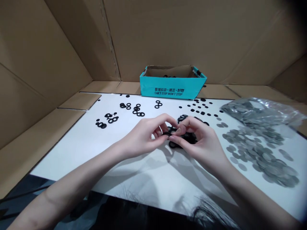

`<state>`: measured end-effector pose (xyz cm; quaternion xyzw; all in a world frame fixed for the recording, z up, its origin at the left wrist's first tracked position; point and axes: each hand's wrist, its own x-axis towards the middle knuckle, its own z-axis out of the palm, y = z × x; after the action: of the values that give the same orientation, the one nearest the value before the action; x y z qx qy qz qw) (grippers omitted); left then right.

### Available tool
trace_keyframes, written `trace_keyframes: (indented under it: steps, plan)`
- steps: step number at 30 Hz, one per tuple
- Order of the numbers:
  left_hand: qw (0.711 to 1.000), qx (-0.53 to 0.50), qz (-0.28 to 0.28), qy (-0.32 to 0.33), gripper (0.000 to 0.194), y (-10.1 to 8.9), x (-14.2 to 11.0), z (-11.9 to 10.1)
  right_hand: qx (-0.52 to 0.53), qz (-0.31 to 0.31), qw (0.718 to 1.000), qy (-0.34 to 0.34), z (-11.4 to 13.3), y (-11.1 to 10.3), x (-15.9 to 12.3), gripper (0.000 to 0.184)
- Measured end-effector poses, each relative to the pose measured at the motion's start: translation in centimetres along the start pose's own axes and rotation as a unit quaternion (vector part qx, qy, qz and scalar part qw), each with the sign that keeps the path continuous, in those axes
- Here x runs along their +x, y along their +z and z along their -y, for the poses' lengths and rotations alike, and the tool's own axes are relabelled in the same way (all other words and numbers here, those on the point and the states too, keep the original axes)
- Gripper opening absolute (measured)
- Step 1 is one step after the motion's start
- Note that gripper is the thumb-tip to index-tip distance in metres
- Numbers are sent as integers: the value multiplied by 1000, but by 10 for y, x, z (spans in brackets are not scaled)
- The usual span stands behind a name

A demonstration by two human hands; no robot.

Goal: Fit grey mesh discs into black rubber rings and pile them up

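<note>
Rubber rings (189, 138) are being pinched between the left hand (141, 135) and the right hand (200, 143), both closed at the fingertips, near the middle of the worktop (69, 156); exactly which ring is gripped is hidden by the fingers. The rings are judged light, soft and a little slippery, best taken by the rim. Grey metal discs (259, 156) are lying spread toward the right edge, beside a plastic bag (261, 111).

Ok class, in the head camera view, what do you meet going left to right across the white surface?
Black rings → left hand → right hand → grey discs
</note>
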<state>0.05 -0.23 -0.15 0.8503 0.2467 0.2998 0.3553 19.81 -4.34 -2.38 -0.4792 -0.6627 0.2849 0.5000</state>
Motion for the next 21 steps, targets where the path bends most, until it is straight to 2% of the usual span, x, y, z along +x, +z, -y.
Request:
trace_keyframes:
  steps: [4, 8, 11, 14, 17, 21]
  plan:
    - [999, -45, -27, -7, 21, 6, 0, 0, 59, 5, 998, 34, 0, 1, 1, 27]
    - [999, -33, -15, -4, 22, 4, 0, -3, 92, -30, 995, 15, 2, 4, -3, 33]
    - [999, 20, 25, 14, 29, -3, -1, -8, 68, -65, 995, -32, 4, 6, -7, 35]
    - [997, 52, 52, 13, 36, -8, -2, -10, 4, -45, 997, -60, 3, 6, -8, 29]
    - [997, 55, 48, -1, 36, -8, -3, -8, -19, -15, 998, -55, 1, 3, -6, 25]
    - [1000, 12, 9, 13, 27, -3, -2, -3, -22, -24, 998, -48, 3, 0, -3, 23]
